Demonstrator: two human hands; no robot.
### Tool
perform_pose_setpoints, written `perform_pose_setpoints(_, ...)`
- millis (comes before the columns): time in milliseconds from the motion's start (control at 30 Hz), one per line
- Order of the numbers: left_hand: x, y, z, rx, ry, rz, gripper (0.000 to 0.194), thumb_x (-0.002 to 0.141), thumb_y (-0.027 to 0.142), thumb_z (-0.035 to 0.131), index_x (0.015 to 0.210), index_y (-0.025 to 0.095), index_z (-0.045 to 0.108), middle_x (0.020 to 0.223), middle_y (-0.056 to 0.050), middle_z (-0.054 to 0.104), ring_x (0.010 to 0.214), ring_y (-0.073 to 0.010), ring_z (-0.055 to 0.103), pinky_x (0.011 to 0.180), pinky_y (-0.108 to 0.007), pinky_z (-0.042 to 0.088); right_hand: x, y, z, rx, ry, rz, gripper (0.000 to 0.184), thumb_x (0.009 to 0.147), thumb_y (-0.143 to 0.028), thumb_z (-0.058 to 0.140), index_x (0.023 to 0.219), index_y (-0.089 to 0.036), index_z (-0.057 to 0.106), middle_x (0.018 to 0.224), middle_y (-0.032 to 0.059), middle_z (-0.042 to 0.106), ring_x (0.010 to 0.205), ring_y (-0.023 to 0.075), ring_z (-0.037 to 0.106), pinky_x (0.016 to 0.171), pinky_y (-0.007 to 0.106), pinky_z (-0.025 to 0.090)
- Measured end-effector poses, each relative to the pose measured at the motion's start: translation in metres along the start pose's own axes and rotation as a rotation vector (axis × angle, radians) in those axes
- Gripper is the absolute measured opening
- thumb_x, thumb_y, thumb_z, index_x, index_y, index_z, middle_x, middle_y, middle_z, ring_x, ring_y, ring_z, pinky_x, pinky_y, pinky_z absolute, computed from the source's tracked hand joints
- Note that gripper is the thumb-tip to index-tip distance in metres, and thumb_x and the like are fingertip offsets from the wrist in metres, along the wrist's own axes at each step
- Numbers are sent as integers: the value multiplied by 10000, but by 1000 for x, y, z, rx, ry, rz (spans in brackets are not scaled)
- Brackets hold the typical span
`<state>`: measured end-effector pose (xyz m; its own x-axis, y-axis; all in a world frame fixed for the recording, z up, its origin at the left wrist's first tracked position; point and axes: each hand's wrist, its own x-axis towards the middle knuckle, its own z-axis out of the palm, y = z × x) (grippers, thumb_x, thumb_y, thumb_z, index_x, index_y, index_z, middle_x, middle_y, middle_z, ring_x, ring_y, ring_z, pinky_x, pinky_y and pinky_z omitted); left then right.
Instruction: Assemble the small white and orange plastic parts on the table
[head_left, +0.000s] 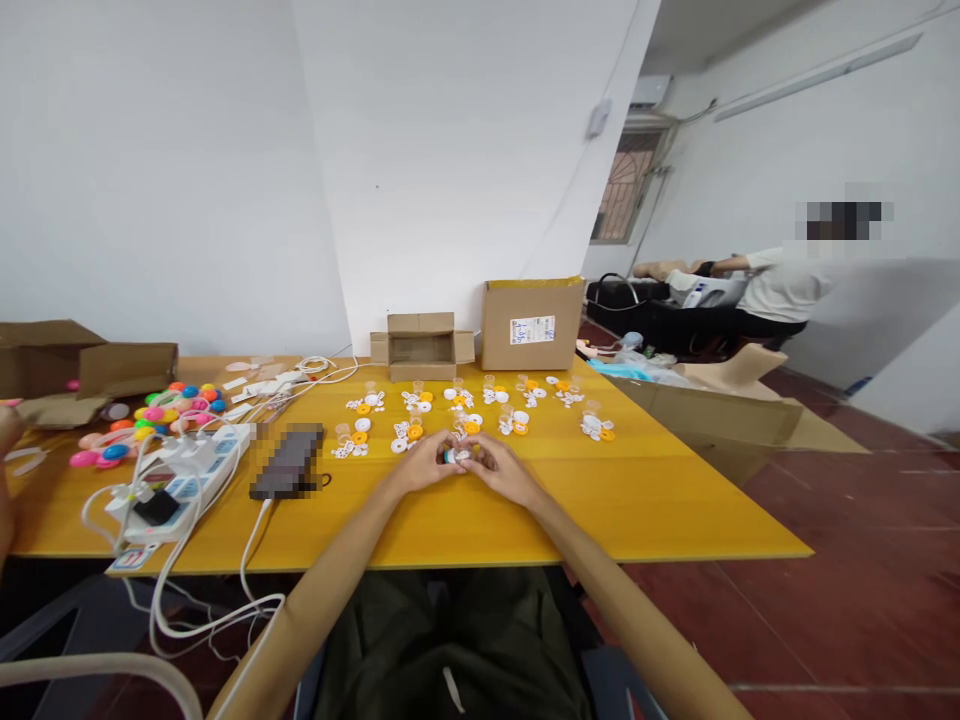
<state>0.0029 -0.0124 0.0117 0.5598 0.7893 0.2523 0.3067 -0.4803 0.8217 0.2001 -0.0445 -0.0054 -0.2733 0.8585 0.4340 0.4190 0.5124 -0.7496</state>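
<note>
My left hand (429,462) and my right hand (501,470) meet over the middle of the table, fingertips closed around one small white piece with a bit of teal (456,456). Its exact kind is too small to make out, and fingers cover part of it. Just beyond my hands lie sets of small parts: clear plastic cups (417,420), yellow-orange discs (414,433), white discs (397,446) and little white pieces (351,450). A further set with an orange disc (607,435) sits to the right of my right hand.
At left are a power strip (187,485) with white cables, a dark phone-like device (291,462) and colourful balls (180,405). An open small carton (420,350) and a larger box (529,325) stand at the back. Another person (784,290) sits at far right.
</note>
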Motion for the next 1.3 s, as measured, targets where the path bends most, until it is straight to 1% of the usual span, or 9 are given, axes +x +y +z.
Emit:
perform_pose_setpoints(133, 1, -1, 1, -46, -7, -17, 330, 722, 396, 781, 904, 206, 582, 702, 64, 554, 632, -113, 469, 592, -232, 363, 1, 0, 1, -12, 13, 77, 244, 881, -444, 658, 1009, -238, 676, 885, 12, 725, 660, 159, 596, 656, 287, 491)
perform_pose_setpoints(200, 1, -2, 0, -72, -14, -25, 353, 708, 409, 793, 898, 204, 577, 708, 63, 553, 638, -113, 471, 604, -235, 372, 1, -1, 1, -21, 8, 69, 235, 901, -456, 634, 974, -238, 682, 854, 10, 721, 656, 160, 595, 650, 286, 486)
perform_pose_setpoints(433, 2, -3, 0, -204, -11, -21, 427, 683, 426, 837, 928, 198, 573, 843, 22, 622, 734, -133, 560, 693, -259, 446, 0, -4, 0, 20, 16, -71, 229, 895, -411, 659, 1061, -260, 704, 1073, 62, 718, 911, 217, 650, 802, 334, 529)
perform_pose_setpoints(633, 3, -9, 2, -280, -15, -33, 494, 655, 399, 885, 996, 203, 585, 961, -17, 668, 855, -166, 632, 791, -295, 497, 1, 0, 1, -3, 7, 60, 209, 897, -425, 648, 1002, -248, 685, 891, 13, 725, 710, 175, 616, 691, 302, 512)
perform_pose_setpoints(833, 3, -8, 2, -256, -13, -19, 435, 683, 378, 863, 976, 191, 601, 962, -18, 669, 823, -151, 615, 766, -279, 486, 2, -5, -1, 80, -3, -41, 224, 877, -387, 669, 1054, -250, 682, 1054, 55, 724, 894, 209, 666, 812, 332, 529)
perform_pose_setpoints(933, 2, -6, 1, -254, -24, -27, 444, 697, 404, 849, 996, 195, 595, 913, -11, 667, 790, -152, 606, 738, -279, 480, 2, -3, 0, 87, -8, 30, 295, 866, -411, 684, 1111, -247, 664, 969, 34, 725, 772, 186, 646, 727, 311, 519)
perform_pose_setpoints(1033, 2, -6, 1, -271, -25, -21, 445, 691, 387, 854, 1002, 199, 597, 918, -12, 675, 824, -164, 623, 769, -290, 495, 2, -1, 1, 67, -14, 81, 238, 891, -432, 652, 1028, -239, 672, 854, 8, 713, 699, 175, 618, 680, 298, 499)
perform_pose_setpoints(1133, 2, -7, 1, -260, -17, -13, 416, 695, 365, 855, 989, 194, 615, 948, -19, 680, 841, -162, 628, 794, -292, 499, 3, -2, 1, 55, 1, 34, 192, 886, -412, 662, 967, -239, 684, 916, 22, 717, 750, 181, 627, 723, 308, 506)
perform_pose_setpoints(1300, 3, -6, 1, -231, -19, -16, 405, 710, 402, 844, 992, 190, 645, 968, -34, 697, 846, -168, 632, 787, -292, 507, 3, -3, -2, 74, -5, -18, 177, 873, -362, 684, 1010, -250, 695, 1012, 44, 704, 842, 195, 631, 776, 324, 523)
